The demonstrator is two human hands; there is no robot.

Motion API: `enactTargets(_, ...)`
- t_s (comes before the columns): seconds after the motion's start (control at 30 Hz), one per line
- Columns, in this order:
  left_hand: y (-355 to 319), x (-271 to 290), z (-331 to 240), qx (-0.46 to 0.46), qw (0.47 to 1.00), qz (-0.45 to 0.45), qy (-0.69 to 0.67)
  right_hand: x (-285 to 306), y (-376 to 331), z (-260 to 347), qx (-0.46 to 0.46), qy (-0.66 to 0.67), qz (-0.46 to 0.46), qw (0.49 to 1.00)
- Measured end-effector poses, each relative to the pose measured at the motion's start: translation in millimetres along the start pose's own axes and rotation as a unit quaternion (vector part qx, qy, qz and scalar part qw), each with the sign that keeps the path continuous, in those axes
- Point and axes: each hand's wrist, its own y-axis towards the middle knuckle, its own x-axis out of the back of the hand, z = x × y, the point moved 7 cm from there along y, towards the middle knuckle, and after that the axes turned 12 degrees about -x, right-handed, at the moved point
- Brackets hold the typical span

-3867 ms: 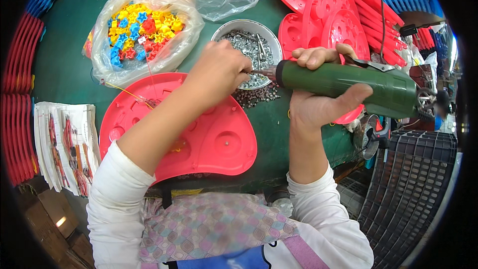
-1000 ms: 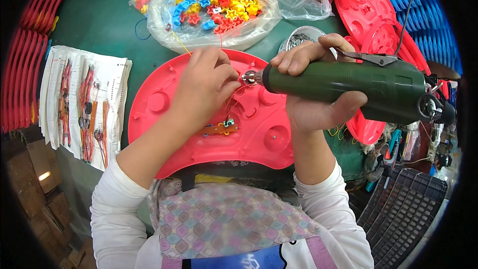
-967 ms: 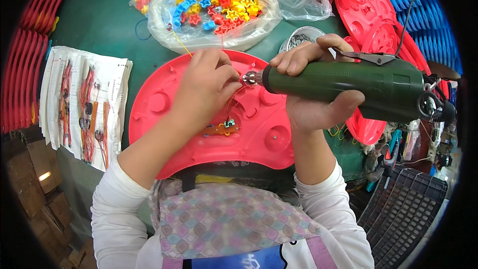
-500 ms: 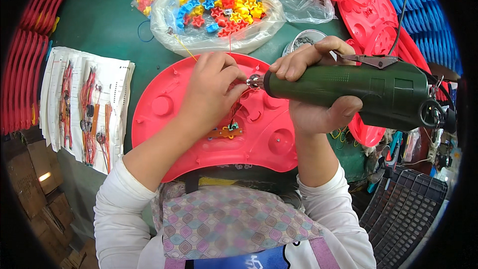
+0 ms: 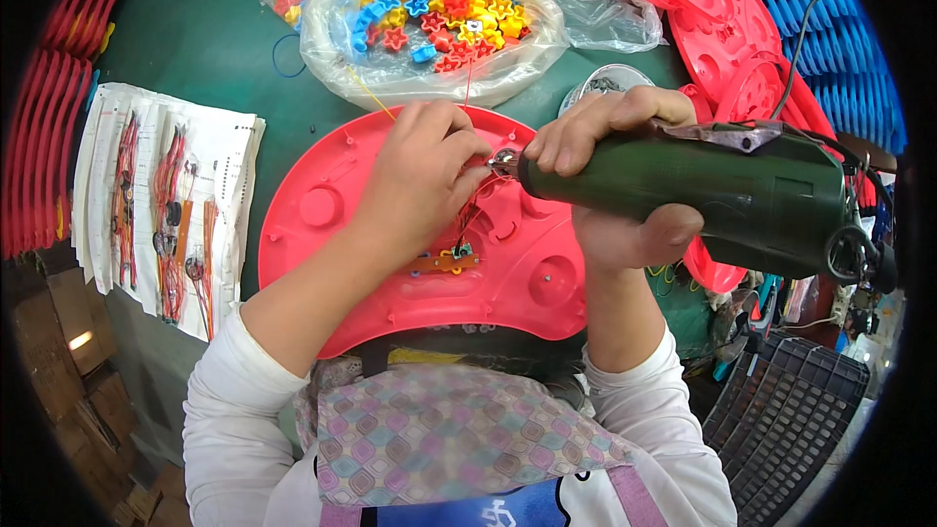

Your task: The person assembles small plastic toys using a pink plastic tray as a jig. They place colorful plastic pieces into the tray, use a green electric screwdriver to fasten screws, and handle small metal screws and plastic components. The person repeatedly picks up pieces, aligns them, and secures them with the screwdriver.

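My right hand is wrapped round a thick green power screwdriver, which lies nearly level with its metal tip pointing left. At that tip, my left hand pinches with thumb and forefinger; whatever is between them is too small or hidden to name. Both hands are above a red moulded plastic shell, curved in outline, with posts and round recesses. A small orange-brown circuit board with thin wires sits in the shell, below my left hand. One yellow and one red wire stick up behind the fingers.
Behind the shell is a clear plastic bag of star-shaped pieces. A tub of small metal parts stands beside it. Papers with wired parts lie left. Red shells, blue stacked parts and a dark crate are right.
The screwdriver's rear end has dipped a little, and its tip has shifted slightly right with my left fingers. Both hands keep their grip.
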Motion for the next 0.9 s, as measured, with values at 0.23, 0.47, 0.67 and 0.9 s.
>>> enactTargets(0.23,2.0,15.4,-4.3,-0.008,0.996,0.038,0.075,19.8,-12.7,17.1,0.07,0.091,-0.064,0.991)
enactTargets(0.47,3.6,37.6,-9.0,-0.057,0.959,0.118,0.25,111.4,-99.8,58.6,-0.043,-0.014,-0.168,0.985)
enactTargets(0.67,6.2,58.1,-17.5,-0.144,0.959,0.108,0.22,158.0,-151.1,53.8,-0.139,0.08,-0.258,0.953)
enactTargets(0.9,-14.4,69.0,-23.6,-0.028,0.983,0.127,0.126,160.8,-160.1,72.0,-0.257,0.072,-0.142,0.953)
